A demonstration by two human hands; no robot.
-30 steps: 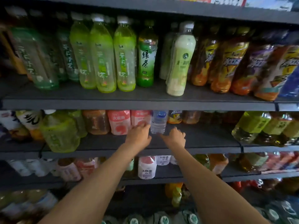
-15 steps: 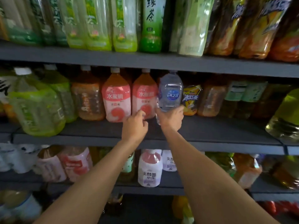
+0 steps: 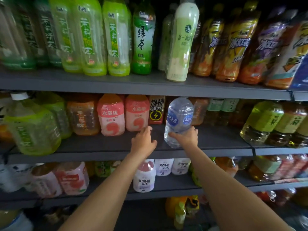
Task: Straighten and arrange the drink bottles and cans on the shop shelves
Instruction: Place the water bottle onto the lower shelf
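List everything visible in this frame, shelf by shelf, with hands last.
Yellow-green tea bottles: several, top shelf left.
Dark green tea bottle: one, top shelf centre.
Pale green bottle: one, top shelf, tilted.
Orange iced-tea bottles: several, top shelf right.
Pink peach bottles: two, middle shelf.
Black energy can: one, behind them.
Clear water bottle: one, blue label, middle shelf, tilted.
White yoghurt-drink bottles: three, lower shelf.
Left hand: beside the peach bottles, holding nothing.
Right hand: grips the water bottle's base.
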